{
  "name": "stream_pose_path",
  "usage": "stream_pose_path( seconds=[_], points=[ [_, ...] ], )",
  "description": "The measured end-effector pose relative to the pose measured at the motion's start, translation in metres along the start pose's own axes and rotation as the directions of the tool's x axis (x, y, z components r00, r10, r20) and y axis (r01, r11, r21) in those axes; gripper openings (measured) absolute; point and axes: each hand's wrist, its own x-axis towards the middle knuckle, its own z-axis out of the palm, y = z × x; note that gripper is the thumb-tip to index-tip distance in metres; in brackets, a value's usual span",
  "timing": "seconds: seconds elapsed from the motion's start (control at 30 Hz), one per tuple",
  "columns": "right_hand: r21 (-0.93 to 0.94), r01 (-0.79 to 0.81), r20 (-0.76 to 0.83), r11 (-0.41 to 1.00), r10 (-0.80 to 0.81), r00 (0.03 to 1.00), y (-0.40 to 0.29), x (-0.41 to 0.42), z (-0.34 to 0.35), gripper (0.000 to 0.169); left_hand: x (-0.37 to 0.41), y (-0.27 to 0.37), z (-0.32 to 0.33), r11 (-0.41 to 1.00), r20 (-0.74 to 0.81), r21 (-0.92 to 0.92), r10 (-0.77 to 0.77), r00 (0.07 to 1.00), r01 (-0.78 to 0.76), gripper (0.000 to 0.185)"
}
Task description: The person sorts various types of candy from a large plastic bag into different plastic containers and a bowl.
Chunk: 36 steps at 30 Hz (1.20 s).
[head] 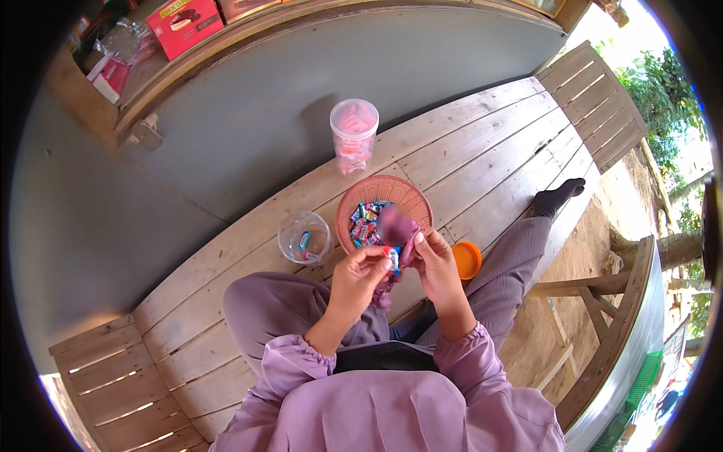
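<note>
My left hand (361, 282) pinches a small wrapped candy (392, 260) with a red, white and blue wrapper between thumb and fingers. Beside it, my right hand (438, 263) holds a bunched purple cloth (411, 246), part of which hangs down between the hands. A round, blurred purple part (395, 225) lies over the candies, and I cannot tell what it is. Just beyond the hands sits a terracotta-coloured woven plastic basket (415, 195) with many wrapped candies (361, 226). Left of the basket, a clear plastic tub (288, 226) contains a few wrapped candies (305, 240).
A lidded clear jar (355, 138) of pink-wrapped pieces stands behind the basket, by the grey wall (254, 113). An orange lid (467, 260) lies near my right leg (502, 271). Everything rests on a wooden slatted platform (480, 135). Boxes (186, 25) fill a shelf at upper left.
</note>
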Motion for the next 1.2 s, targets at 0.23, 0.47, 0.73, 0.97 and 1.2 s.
stream_pose_path(
  seconds=[0.23, 0.47, 0.73, 0.97, 1.2],
  points=[
    [-0.439, 0.121, 0.044, 0.890, -0.114, 0.993, 0.003, -0.012, 0.015, 0.018, 0.001, -0.012, -0.006, 1.000, -0.023, -0.019, -0.017, 1.000, 0.017, 0.014],
    [0.021, -0.125, 0.052, 0.992, 0.123, 0.991, 0.004, -0.009, 0.014, 0.025, 0.005, -0.007, -0.010, 0.993, -0.152, -0.059, 0.097, 0.984, -0.107, 0.014],
    [-0.324, -0.037, 0.079, 0.945, 0.067, 0.995, 0.018, -0.014, 0.022, 0.019, 0.004, -0.017, -0.012, 0.991, -0.220, -0.123, 0.032, 0.975, -0.060, 0.008],
    [-0.729, 0.198, 0.182, 0.656, -0.094, 0.979, 0.009, -0.015, 0.024, 0.028, -0.003, -0.006, -0.018, 0.984, -0.275, -0.062, 0.143, 0.951, -0.166, 0.004],
    [-0.460, 0.088, 0.050, 0.884, -0.073, 0.996, -0.010, -0.014, -0.019, 0.021, 0.023, 0.043, -0.094, 0.552, -0.263, 0.828, 0.539, 0.800, -0.099, 0.021]
  ],
)
